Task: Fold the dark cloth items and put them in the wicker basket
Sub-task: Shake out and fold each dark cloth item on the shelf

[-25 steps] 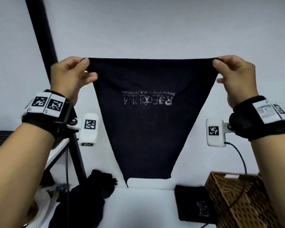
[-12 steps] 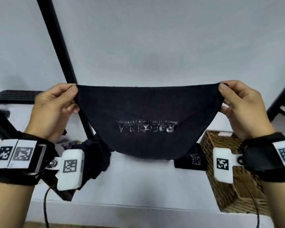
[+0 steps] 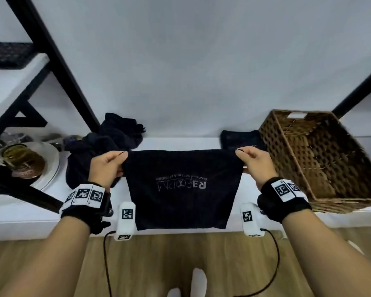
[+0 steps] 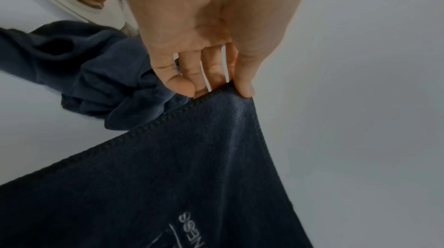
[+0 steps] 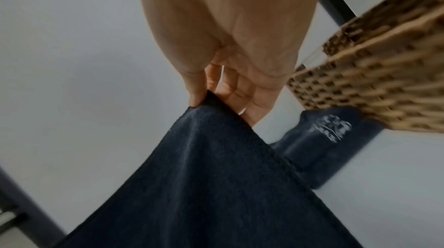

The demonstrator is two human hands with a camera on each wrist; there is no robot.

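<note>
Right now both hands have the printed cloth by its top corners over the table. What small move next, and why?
Probably lower the cloth flat onto the white table. The left hand and right hand each pinch a top corner, and it hangs unfolded past the table's front edge. The wicker basket looks empty.

Soft even light, blurred wrist views (wide-angle).
</note>
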